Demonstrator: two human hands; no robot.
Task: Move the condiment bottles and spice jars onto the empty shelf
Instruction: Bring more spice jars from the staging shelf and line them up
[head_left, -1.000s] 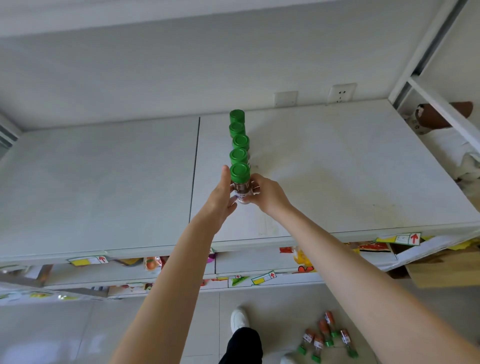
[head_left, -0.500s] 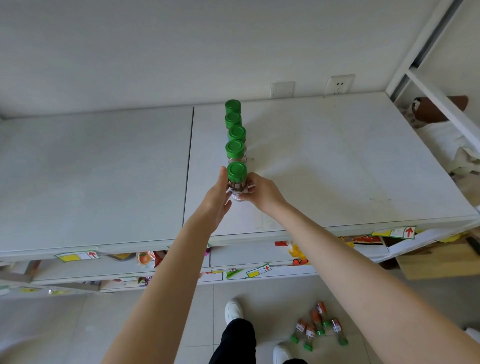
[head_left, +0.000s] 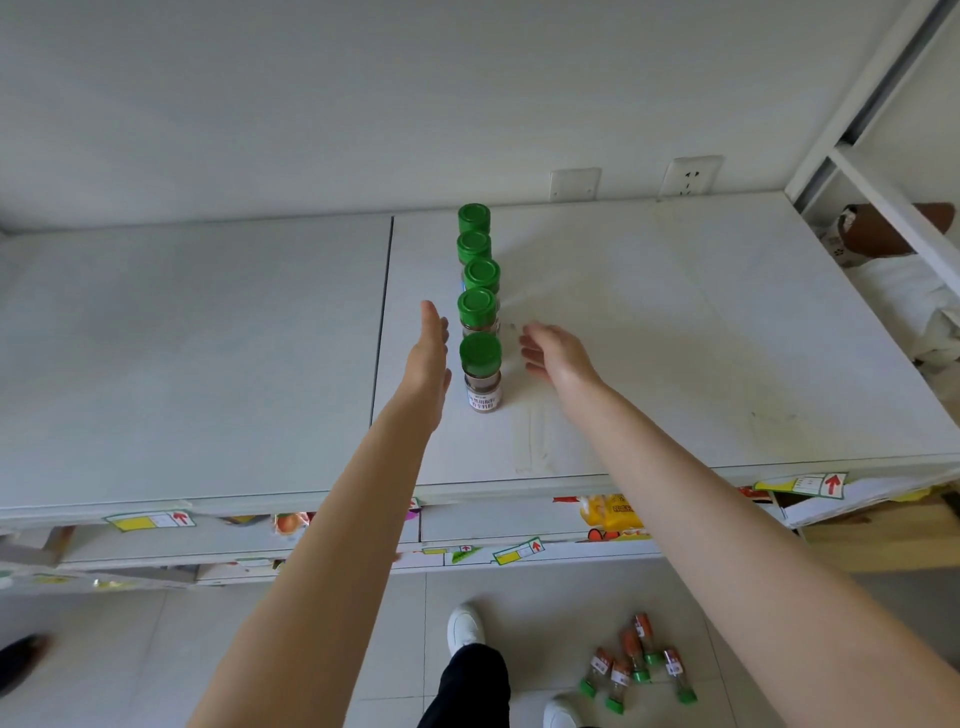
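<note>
Several green-capped spice jars stand upright in a single row running front to back on the white shelf (head_left: 675, 338). The nearest jar (head_left: 482, 371) has a white label and brown contents. My left hand (head_left: 428, 353) hovers flat just left of that jar, fingers apart, holding nothing. My right hand (head_left: 558, 353) is just right of it, fingers loosely spread, slightly blurred, also holding nothing. Neither hand touches the jar. Several more green-capped jars (head_left: 636, 662) lie on their sides on the tiled floor below.
A seam (head_left: 383, 312) splits the shelf top left of the jar row. Two wall outlets (head_left: 691, 176) sit behind the shelf. A white frame post (head_left: 883, 187) and a brown object (head_left: 883, 228) stand at right. Lower shelves hold colourful packets (head_left: 613, 512). My shoes show on the floor.
Both hands have let go of the nearest jar and moved apart to either side; the jar now stands on the shelf at the front of the row.
</note>
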